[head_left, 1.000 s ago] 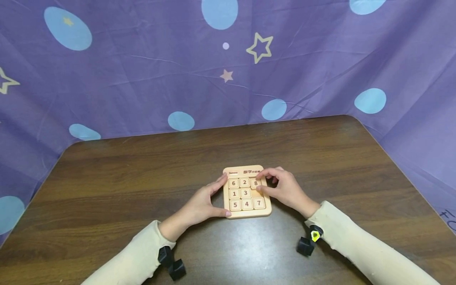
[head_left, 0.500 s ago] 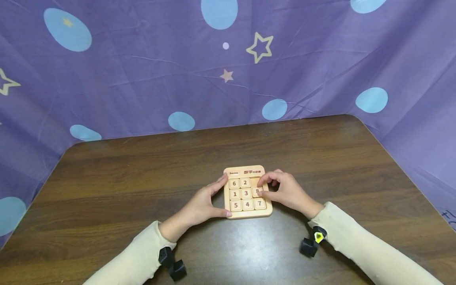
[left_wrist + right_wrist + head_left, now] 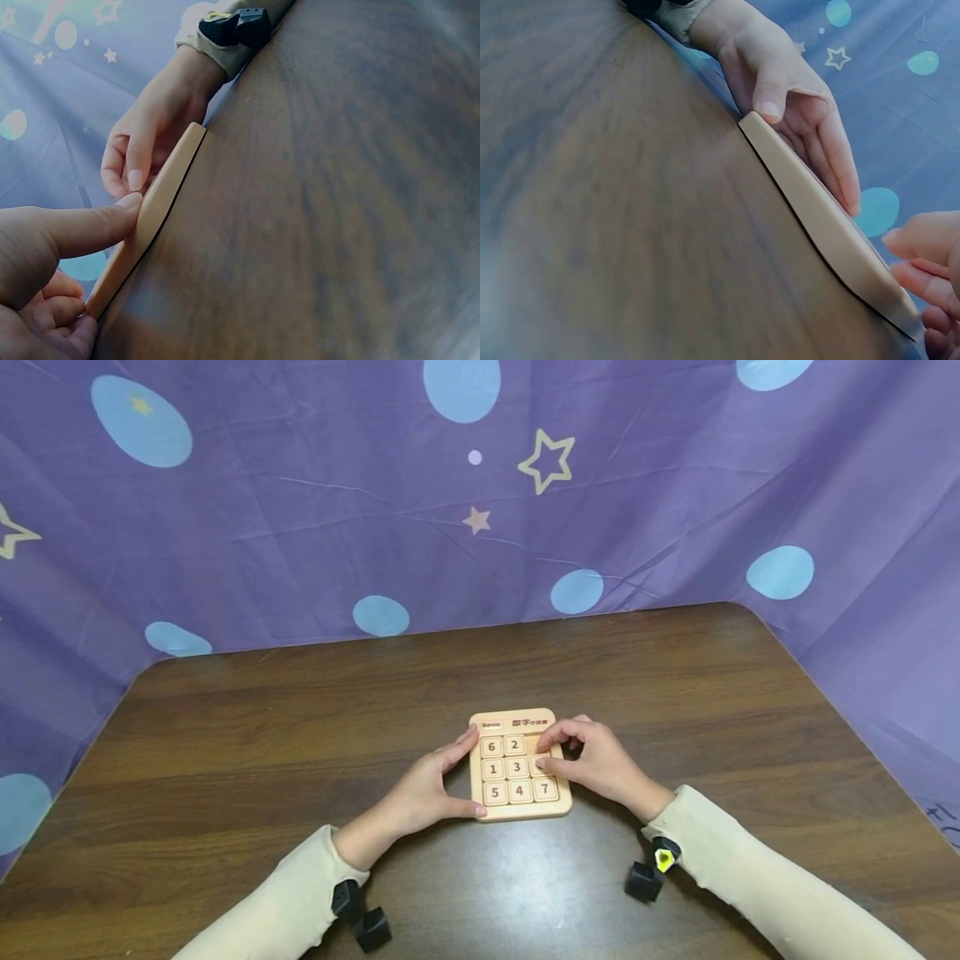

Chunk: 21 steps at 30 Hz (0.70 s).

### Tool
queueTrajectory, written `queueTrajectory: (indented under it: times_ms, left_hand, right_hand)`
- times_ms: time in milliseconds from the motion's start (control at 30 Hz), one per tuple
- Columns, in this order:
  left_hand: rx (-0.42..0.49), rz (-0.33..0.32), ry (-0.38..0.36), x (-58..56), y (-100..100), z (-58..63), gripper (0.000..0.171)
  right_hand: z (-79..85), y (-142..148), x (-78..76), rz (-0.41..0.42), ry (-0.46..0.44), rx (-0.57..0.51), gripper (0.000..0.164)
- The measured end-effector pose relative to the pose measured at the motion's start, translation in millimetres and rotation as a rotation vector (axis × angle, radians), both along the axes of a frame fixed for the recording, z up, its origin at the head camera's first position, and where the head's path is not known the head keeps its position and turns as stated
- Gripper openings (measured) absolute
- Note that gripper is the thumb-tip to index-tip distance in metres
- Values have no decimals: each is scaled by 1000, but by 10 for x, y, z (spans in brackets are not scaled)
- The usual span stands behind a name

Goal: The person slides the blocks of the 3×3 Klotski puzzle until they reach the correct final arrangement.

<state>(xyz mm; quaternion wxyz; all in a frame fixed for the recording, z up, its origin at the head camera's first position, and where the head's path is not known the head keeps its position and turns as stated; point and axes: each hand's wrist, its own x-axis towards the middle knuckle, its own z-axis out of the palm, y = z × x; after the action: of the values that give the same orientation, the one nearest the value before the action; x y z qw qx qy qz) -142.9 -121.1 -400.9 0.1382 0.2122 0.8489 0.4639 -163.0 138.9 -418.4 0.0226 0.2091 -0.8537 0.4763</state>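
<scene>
A pale wooden number slide puzzle (image 3: 525,812) lies flat on the table, with numbered tiles in rows of three. Gripping its left side is my left hand (image 3: 416,789), thumb at the near corner and fingers along the far part of that edge; the left wrist view shows this hand (image 3: 52,262) against the board's edge (image 3: 161,195). My right hand (image 3: 603,764) reaches over the right side, thumb and index finger bent at the right tile (image 3: 536,768) of the middle row. The thumb hides that tile's number. Just behind it, the top right slot is partly covered by the index finger.
The brown wooden table (image 3: 300,718) stretches out around the puzzle. A purple curtain (image 3: 300,485) with stars and blue spots hangs behind its far edge. Black cameras are strapped at the left cuff (image 3: 360,914) and right cuff (image 3: 651,868).
The 8 tile has slid from the top right slot toward me into the middle row, with my right thumb and index finger at it. My left hand has stayed on the puzzle's edge.
</scene>
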Motion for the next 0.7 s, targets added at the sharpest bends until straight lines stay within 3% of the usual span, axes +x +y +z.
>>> queueTrajectory:
  times_ms: [300, 700]
  left_hand:
    - [-8, -8, 6, 0, -20, -21, 97]
    - [-21, -17, 29, -16, -11, -28, 97]
  right_hand:
    - [-10, -240, -62, -22, -27, -108, 20]
    - [-25, -399, -139, -36, 45, -16, 21]
